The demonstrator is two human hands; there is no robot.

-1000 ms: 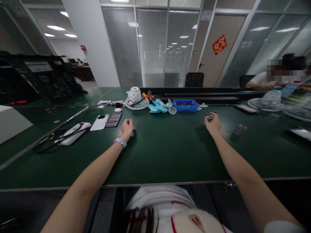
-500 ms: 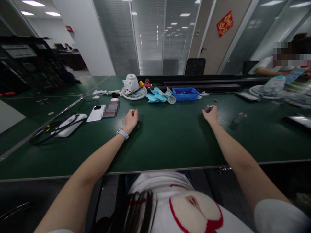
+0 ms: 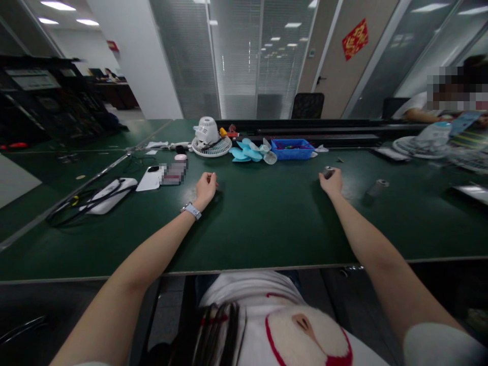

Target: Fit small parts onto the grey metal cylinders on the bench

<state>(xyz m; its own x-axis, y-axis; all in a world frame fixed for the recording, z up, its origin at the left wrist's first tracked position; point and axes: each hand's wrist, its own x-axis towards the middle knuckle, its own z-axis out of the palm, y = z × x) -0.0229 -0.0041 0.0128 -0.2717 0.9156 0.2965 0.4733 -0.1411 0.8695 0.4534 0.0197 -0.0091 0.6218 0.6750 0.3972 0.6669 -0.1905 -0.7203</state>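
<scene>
- Green tabletop [image 3: 267, 223] spreads across the frame, with both of the seated person's bare forearms reaching over it, well apart.
- Far right, a co-worker [image 3: 415, 109] sits at the other side, partly cut off by the frame's edge.
- Beyond the hands stand a white fan part [image 3: 207, 131], a blue basket [image 3: 295, 154] and, between them, pale blue fan blades [image 3: 247, 152]; the basket's contents are too small to make out.
- At left lie a white device [image 3: 114, 201] crossed by a black cable and, farther back, a white phone [image 3: 150, 180].
- Left hand [image 3: 206, 187], near the phone, rests with its fingers curled narrow; whether anything sits inside that curl cannot be told.
- Right hand [image 3: 331, 181] has thumb and fingers closed around a gray cylinder [image 3: 328, 171], its end showing above the grip and the rest covered; whether it touches the table is unclear.
- Second cylinder [image 3: 377, 188], also gray, sits to the right of the right hand, near but apart, and far from the left. Its long axis slants from lower left to upper right in view; whether it stands or lies is hard to judge.
- Small dark piece [image 3: 340, 160] lies just beyond the right hand, too tiny to identify.
</scene>
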